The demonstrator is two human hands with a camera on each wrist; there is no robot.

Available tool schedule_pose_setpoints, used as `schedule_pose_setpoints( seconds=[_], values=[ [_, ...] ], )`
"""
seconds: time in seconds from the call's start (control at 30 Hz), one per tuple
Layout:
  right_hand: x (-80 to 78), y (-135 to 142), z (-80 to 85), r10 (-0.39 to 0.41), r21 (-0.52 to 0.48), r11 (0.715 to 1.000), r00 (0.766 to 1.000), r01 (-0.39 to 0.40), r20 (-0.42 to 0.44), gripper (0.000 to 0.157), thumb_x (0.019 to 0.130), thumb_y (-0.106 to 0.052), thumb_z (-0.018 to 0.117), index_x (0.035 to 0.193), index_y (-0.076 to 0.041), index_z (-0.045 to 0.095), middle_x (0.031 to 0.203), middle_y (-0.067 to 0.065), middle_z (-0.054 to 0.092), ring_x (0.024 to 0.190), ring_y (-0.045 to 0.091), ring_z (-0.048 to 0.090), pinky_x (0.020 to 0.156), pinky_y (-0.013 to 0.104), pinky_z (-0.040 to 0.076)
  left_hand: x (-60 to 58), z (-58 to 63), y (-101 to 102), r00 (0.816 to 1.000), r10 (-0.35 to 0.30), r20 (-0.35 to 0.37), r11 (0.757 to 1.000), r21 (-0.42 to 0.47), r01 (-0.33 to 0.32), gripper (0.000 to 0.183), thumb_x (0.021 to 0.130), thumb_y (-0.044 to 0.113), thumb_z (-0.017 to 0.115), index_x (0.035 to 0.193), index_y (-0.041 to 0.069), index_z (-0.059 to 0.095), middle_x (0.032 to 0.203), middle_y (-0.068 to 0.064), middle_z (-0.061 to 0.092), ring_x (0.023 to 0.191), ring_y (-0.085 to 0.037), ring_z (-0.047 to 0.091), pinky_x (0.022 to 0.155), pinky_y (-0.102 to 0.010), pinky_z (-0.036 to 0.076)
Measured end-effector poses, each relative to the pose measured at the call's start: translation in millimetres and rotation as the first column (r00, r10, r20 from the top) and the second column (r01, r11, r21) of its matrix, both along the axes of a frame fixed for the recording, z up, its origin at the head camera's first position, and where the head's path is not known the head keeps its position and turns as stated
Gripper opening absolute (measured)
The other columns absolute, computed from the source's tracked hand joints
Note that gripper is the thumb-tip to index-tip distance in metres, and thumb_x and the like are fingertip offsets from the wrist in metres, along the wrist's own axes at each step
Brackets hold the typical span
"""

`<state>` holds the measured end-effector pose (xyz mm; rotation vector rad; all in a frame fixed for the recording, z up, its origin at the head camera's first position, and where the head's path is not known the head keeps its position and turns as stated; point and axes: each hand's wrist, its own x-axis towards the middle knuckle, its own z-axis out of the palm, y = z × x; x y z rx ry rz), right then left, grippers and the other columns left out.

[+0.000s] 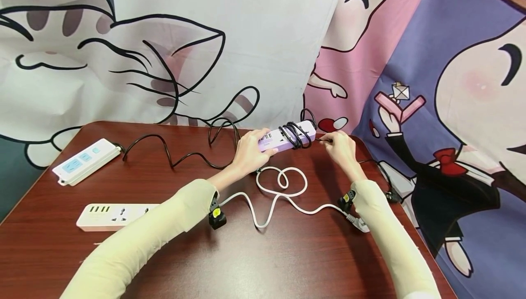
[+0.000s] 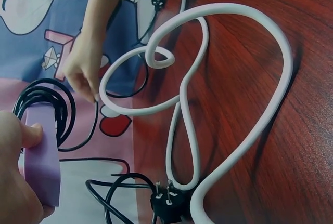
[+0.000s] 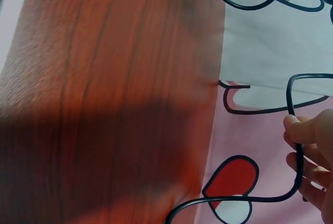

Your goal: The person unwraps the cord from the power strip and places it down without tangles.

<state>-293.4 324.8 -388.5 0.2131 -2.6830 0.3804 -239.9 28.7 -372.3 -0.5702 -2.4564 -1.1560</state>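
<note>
Over the far part of the table, my left hand (image 1: 249, 151) grips a purple-and-white power strip (image 1: 270, 143) by its left end. A black cord (image 1: 297, 135) is wound in several turns round the strip's other end. To the right of the strip, my right hand (image 1: 340, 147) pinches a loose length of that cord. In the right wrist view the cord (image 3: 299, 167) passes between the thumb and fingers, with a bend above and a long run below. The left wrist view shows the strip's purple side (image 2: 42, 156) and my thumb across it.
A white power strip with blue sockets (image 1: 86, 161) lies far left. Another white strip (image 1: 102, 219) is nearer, partly behind my left sleeve. A looped white cord (image 1: 260, 226) crosses the middle. A black plug (image 2: 169, 203) lies beside it. Printed fabric (image 1: 263, 39) hangs behind the table.
</note>
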Motion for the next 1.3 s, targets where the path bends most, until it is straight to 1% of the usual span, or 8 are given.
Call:
schedule_pose_setpoints(
  seconds=[0.3,0.5,0.67,0.87,1.0,1.1,1.23,1.3],
  values=[
    [-7.6,-11,8.5,-0.021,-0.027,0.999,0.999,0.022,0.045,0.012,0.081,-0.019,0.073,0.092,-0.016,0.077,0.093,0.012,0.072,0.090,0.032,0.065,0.070,0.048,0.046,1.1,-1.0,1,0.999,-0.027,0.026,0.999,-0.034,0.028,0.052,0.074,0.023,0.078,0.122,0.007,0.064,0.120,-0.014,0.066,0.107,-0.027,0.062,0.086,-0.043,0.047],
    [-14.7,-14,14.6,-0.032,-0.062,0.997,0.998,0.036,0.061,0.017,0.081,-0.015,0.065,0.093,-0.016,0.077,0.094,0.010,0.074,0.090,0.034,0.067,0.072,0.050,0.047,2.1,-4.5,4,0.999,-0.050,0.016,0.996,-0.070,0.051,0.053,0.075,0.025,0.078,0.122,0.005,0.064,0.119,-0.014,0.067,0.107,-0.027,0.062,0.086,-0.043,0.047],
    [-17.8,-17,21.1,-0.025,-0.097,0.995,0.997,0.033,0.079,0.017,0.084,-0.022,0.066,0.097,-0.017,0.078,0.100,0.010,0.074,0.095,0.033,0.067,0.075,0.051,0.046,5.1,-5.3,6,0.998,-0.066,0.019,0.993,-0.092,0.067,0.055,0.075,0.025,0.078,0.123,0.005,0.063,0.121,-0.014,0.066,0.109,-0.028,0.062,0.087,-0.043,0.048],
    [-19.1,-19,26.9,-0.042,-0.137,0.989,0.995,0.055,0.096,0.018,0.085,-0.028,0.070,0.097,-0.019,0.078,0.101,0.007,0.074,0.099,0.030,0.066,0.079,0.051,0.046,5.7,-4.6,5,0.997,-0.068,0.026,0.990,-0.123,0.071,0.054,0.074,0.025,0.079,0.122,0.005,0.063,0.120,-0.013,0.067,0.107,-0.027,0.062,0.086,-0.042,0.048],
    [-16.5,-17,28.0,-0.039,-0.145,0.988,0.996,0.050,0.079,0.017,0.085,-0.028,0.070,0.098,-0.019,0.078,0.101,0.007,0.074,0.092,0.030,0.068,0.073,0.050,0.047,4.9,-5.0,3,0.998,-0.059,0.025,0.982,-0.177,0.063,0.053,0.075,0.025,0.079,0.121,0.005,0.064,0.120,-0.013,0.066,0.108,-0.028,0.061,0.087,-0.041,0.048],
    [-13.8,-16,29.1,-0.041,-0.145,0.988,0.998,0.048,0.054,0.017,0.086,-0.028,0.069,0.097,-0.020,0.078,0.098,0.008,0.075,0.079,0.029,0.067,0.067,0.048,0.047,4.2,-5.4,2,0.998,-0.048,0.027,0.978,-0.202,0.053,0.053,0.075,0.025,0.079,0.121,0.004,0.063,0.121,-0.014,0.066,0.109,-0.028,0.061,0.089,-0.042,0.048],
    [-10.0,-13,30.3,-0.043,-0.158,0.987,0.999,0.044,0.015,0.016,0.087,-0.029,0.069,0.097,-0.020,0.077,0.088,0.008,0.075,0.062,0.025,0.060,0.059,0.042,0.043,3.5,-6.2,1,0.999,-0.038,0.021,0.980,-0.193,0.041,0.054,0.075,0.025,0.079,0.122,0.004,0.063,0.120,-0.014,0.066,0.109,-0.028,0.061,0.089,-0.042,0.047],
    [-7.6,-12,30.7,-0.043,-0.168,0.985,0.999,0.041,-0.006,0.015,0.087,-0.028,0.069,0.097,-0.020,0.077,0.086,0.008,0.075,0.061,0.023,0.058,0.057,0.039,0.041,3.4,-6.2,2,0.999,-0.045,0.013,0.982,-0.183,0.047,0.051,0.075,0.024,0.079,0.120,0.006,0.064,0.117,-0.013,0.067,0.106,-0.028,0.061,0.088,-0.042,0.047]
  ],
)
